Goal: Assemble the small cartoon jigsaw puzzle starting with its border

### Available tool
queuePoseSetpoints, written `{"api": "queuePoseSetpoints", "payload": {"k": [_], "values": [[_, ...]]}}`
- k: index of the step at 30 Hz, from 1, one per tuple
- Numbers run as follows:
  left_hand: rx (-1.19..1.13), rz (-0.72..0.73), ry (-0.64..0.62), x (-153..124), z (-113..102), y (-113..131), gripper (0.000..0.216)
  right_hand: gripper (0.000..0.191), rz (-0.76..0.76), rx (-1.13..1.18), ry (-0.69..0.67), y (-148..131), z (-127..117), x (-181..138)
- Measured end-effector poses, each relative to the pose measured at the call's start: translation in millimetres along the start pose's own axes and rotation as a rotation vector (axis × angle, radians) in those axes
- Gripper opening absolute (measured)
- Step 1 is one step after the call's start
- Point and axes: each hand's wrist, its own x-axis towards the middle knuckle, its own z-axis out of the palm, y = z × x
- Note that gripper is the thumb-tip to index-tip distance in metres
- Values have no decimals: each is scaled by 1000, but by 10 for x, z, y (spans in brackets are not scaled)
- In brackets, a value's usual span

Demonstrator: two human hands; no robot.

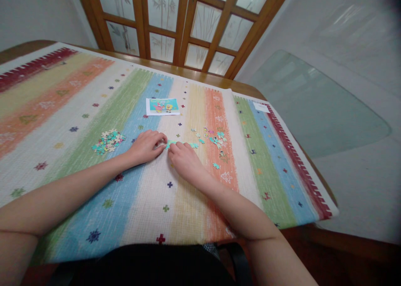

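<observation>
From my head view, my left hand (148,147) curls, thumb near forefinger, at the left end of a turquoise jigsaw strip (195,145); my right hand (185,158) bends over its middle, though I cannot tell what either grips. A jigsaw heap (109,141) lies left of them, loose jigsaw pieces (220,140) right, a SpongeBob picture (163,107) beyond.

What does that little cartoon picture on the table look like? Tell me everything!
The cartoon picture is a small, flat rectangle that looks like printed paper or card. It has a white border around a mostly teal scene, with a pink figure on the left and a yellow one on the right; finer details are too small to tell. It lies face up on the striped tablecloth, across a blue and a pale stripe, beyond the left hand and right hand. Neither touches it.
</observation>
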Motion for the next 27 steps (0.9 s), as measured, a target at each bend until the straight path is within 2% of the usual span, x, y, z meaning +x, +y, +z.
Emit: {"api": "queuePoseSetpoints", "payload": {"k": [5,9,11,14,17,19,22,27], "values": [[8,-1,3,6,22,-29,25,28,42,16,4,56,21,30],[-10,8,2,6,15,-24,25,24,49,226,29,291,-71,56],[-13,8,4,4,9,-16,24,24,90,340,131,536,-146,28],[-20,4,-2,0,10,-11,24,23,248,368,303,1052,-223,-105],[-28,-3,-1,-2,17,-16,24,23,407,296,349,1571,-197,-333],[-32,-6,1,-2,20,-19,24,24,489,268,339,1794,-121,-491],[-42,-3,-2,-1,21,-22,24,24,514,306,287,1884,33,-658],[-42,-5,1,-2,15,-22,25,20,400,315,271,1770,231,-718]]}}
